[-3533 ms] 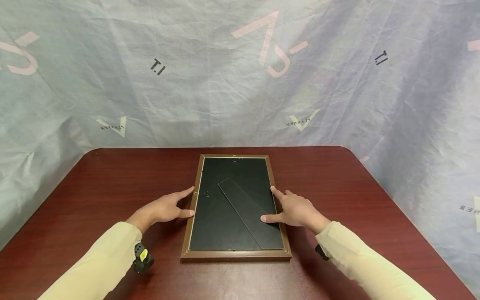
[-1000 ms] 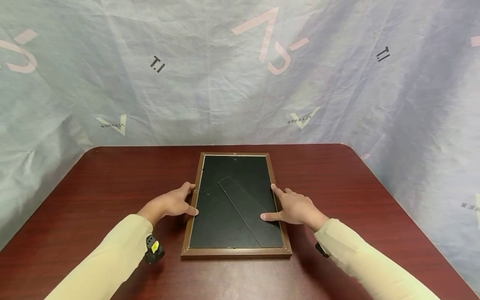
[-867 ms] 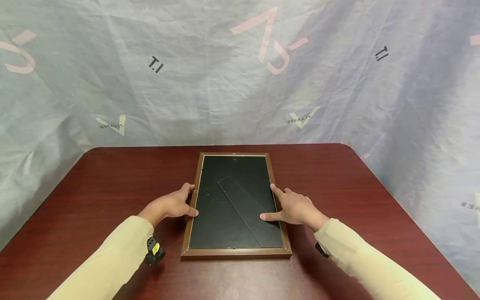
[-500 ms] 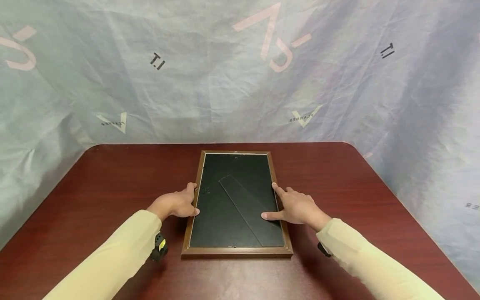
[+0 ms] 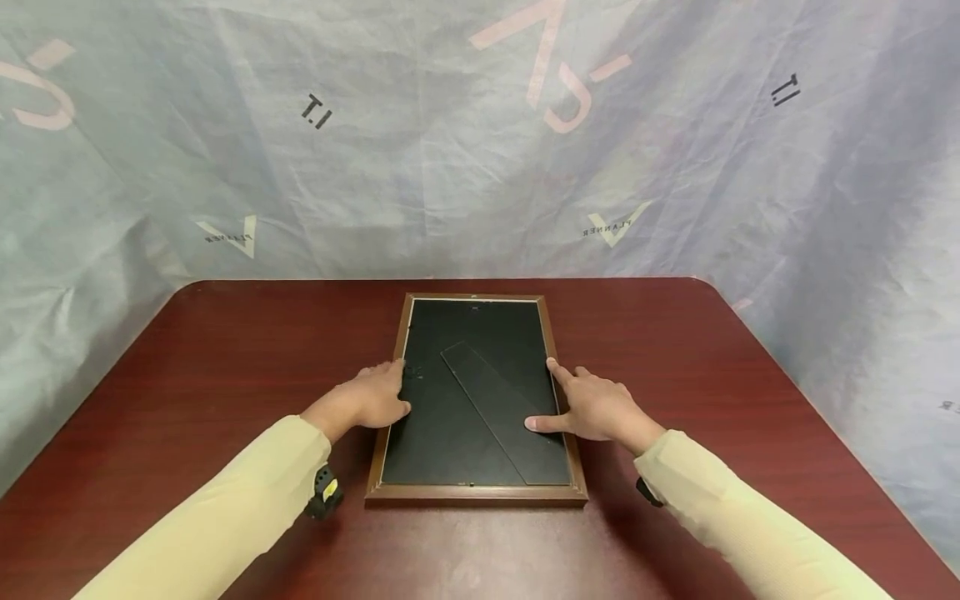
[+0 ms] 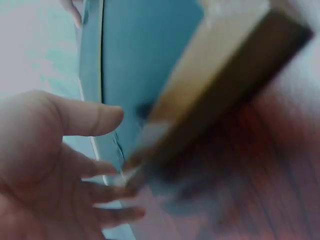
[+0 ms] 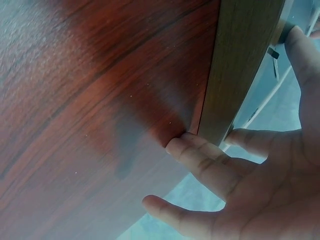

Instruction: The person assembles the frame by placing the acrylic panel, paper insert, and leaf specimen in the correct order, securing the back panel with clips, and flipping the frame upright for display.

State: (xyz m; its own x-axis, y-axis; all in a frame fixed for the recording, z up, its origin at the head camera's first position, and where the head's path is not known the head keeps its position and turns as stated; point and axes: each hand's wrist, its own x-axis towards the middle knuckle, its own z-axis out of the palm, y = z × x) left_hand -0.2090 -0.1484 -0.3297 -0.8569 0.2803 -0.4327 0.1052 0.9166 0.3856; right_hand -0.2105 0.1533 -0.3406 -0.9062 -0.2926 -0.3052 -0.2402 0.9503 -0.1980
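Head view: picture frame point(image 5: 477, 396) back-side up on worktop point(image 5: 225, 358), between left hand point(image 5: 369, 397) and right hand point(image 5: 600, 408); both spread, thumbs over its near half.

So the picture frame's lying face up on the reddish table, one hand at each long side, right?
No: the picture frame lies face down; the head view shows its black backing and stand flap on top. It is on the reddish table, left hand and right hand at its long sides.
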